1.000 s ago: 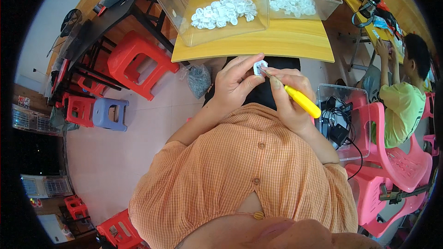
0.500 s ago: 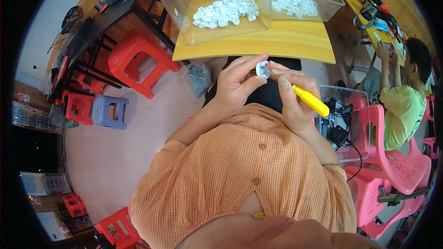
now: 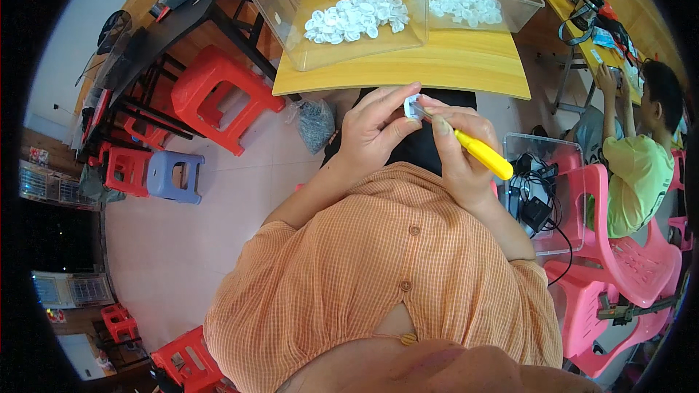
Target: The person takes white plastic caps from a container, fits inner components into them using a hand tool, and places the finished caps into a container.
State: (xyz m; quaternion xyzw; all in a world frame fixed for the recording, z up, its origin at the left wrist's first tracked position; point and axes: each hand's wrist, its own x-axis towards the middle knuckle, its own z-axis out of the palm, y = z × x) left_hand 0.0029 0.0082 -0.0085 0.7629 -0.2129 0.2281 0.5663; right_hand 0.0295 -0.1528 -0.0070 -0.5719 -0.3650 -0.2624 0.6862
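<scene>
Between the thumb and fingers of my left hand (image 3: 375, 131) is a small white plastic cap-like part (image 3: 413, 107), its hollow side turned to the right. My right hand (image 3: 464, 142) grips a hand tool with a yellow handle (image 3: 484, 156) and a thin metal blade. The blade's tip reaches into or against the white part; my fingers partly hide the contact. Both hands are in front of my chest, just short of the table edge. Beyond them, a heap of similar white parts (image 3: 357, 17) lies in a clear plastic bin (image 3: 291, 47).
A second clear bin (image 3: 510, 11) with more white parts stands right of the first on the yellow table (image 3: 466, 65). Left are red stools (image 3: 218, 94) and a bag of small items (image 3: 313, 127). Right are a bin of cables (image 3: 535, 196), pink chairs (image 3: 633, 262) and a seated person (image 3: 637, 160).
My right hand and the yellow-handled tool have shifted slightly left, closer to the white part. My left hand stays almost in place, still holding the part.
</scene>
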